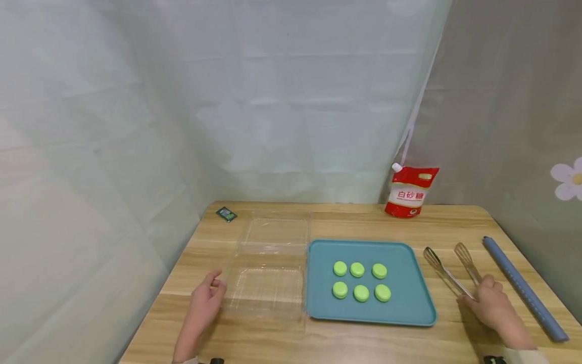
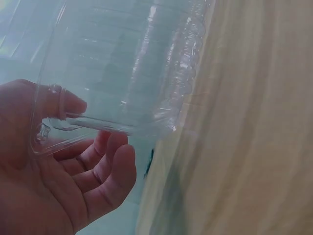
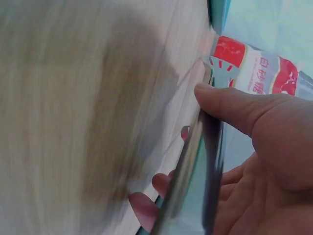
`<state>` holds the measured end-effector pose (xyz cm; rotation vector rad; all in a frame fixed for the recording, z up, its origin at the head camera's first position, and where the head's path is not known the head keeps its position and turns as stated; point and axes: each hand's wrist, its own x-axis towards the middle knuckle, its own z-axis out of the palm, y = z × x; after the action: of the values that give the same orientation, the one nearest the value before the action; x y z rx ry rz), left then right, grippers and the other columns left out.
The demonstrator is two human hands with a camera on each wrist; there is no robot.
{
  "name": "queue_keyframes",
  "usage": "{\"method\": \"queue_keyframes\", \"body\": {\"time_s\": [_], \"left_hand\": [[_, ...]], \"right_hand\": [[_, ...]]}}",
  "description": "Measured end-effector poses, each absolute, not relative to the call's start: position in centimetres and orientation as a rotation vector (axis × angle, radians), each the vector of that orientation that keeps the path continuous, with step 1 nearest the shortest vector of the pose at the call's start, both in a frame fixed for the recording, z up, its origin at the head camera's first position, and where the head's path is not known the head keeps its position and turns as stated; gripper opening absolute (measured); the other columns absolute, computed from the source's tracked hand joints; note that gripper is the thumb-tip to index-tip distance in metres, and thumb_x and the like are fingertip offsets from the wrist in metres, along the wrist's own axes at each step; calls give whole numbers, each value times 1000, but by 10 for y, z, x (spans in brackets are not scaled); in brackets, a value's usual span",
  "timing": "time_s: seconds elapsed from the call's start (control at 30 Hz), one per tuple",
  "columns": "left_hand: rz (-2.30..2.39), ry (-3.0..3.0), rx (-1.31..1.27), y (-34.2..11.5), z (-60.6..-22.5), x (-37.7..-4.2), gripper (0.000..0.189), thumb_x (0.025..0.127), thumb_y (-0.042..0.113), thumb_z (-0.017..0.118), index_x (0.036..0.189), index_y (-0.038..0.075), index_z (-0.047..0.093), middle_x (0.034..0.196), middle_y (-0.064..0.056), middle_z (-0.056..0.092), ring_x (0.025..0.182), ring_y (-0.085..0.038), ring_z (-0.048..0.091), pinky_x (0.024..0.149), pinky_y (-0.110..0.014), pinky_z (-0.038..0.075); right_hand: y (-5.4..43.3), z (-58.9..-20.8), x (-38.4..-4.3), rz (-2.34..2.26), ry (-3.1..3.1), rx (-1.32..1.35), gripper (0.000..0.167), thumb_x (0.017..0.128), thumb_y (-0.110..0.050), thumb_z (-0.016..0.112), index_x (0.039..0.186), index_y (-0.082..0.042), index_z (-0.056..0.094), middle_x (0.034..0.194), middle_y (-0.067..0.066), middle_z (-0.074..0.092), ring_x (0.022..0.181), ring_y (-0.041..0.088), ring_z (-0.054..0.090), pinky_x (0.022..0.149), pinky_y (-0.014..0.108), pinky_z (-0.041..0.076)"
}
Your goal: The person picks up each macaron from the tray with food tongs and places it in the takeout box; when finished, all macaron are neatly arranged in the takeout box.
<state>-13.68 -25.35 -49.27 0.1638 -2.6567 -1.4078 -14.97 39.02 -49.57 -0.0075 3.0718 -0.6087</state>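
My left hand (image 1: pixel 208 298) is at the left edge of a clear plastic box (image 1: pixel 270 290) whose lid is folded back. In the left wrist view the box's rim (image 2: pixel 102 125) runs between the thumb and the loosely bent fingers (image 2: pixel 122 171). On the right, my right hand (image 1: pixel 493 301) grips metal tongs (image 1: pixel 456 283); their two slotted heads stand spread apart, pointing away. The right wrist view has the thumb on one arm of the tongs (image 3: pixel 212 156), with fingertips beyond the other. Several green macarons (image 1: pixel 361 293) lie in two rows on a blue tray (image 1: pixel 409 308).
Beyond the tray, a red and white sugar pouch (image 1: pixel 409 194) stands at the table's back edge. A long blue rod (image 1: pixel 523 288) lies along the right side. A small dark packet (image 1: pixel 226 214) is at the back left. Pale curtains (image 1: pixel 291 126) surround the wooden table (image 1: pixel 354 220).
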Motion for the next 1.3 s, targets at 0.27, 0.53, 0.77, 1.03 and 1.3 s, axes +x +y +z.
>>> {"method": "queue_keyframes", "body": {"time_s": [0.27, 0.53, 0.77, 1.03, 1.3], "left_hand": [[-1387, -2655, 175, -252, -495, -134, 42, 101, 6, 53, 138, -13, 49, 107, -19, 62, 62, -12, 54, 54, -25, 47], [-1400, -2658, 194, -252, -499, -135, 43, 100, 4, 53, 139, -13, 48, 107, -19, 62, 61, -13, 55, 54, -25, 47], [-1390, -2672, 196, -252, -499, -136, 42, 100, 6, 52, 138, -12, 49, 106, -18, 62, 61, -11, 52, 55, -25, 46], [-1418, -2661, 195, -252, -502, -138, 43, 100, 5, 51, 139, -12, 48, 106, -18, 61, 63, -13, 54, 55, -25, 48], [-1467, -2636, 190, -253, -503, -138, 42, 100, 4, 52, 138, -12, 48, 108, -20, 60, 67, -18, 59, 56, -27, 52]], "right_hand": [[390, -494, -142, -564, 3164, -82, 68, 96, -18, 67, 129, 29, 30, 118, 50, 37, 96, 68, 49, 79, 71, 44], [390, -488, -136, -519, 3286, -107, 61, 96, -19, 68, 133, 19, 39, 118, 44, 46, 97, 66, 52, 73, 69, 46], [390, -478, -130, -472, 3252, -27, 68, 100, -43, 62, 134, 13, 44, 124, 45, 48, 96, 68, 52, 63, 74, 43], [380, -483, -123, -491, 3575, -227, 51, 91, -36, 75, 107, 9, 57, 61, 7, 46, 48, 29, 47, 38, 51, 38], [370, -488, -124, -288, 3643, -345, 53, 87, -47, 75, 95, 2, 56, 53, 2, 38, 41, 21, 40, 35, 41, 33]]}}
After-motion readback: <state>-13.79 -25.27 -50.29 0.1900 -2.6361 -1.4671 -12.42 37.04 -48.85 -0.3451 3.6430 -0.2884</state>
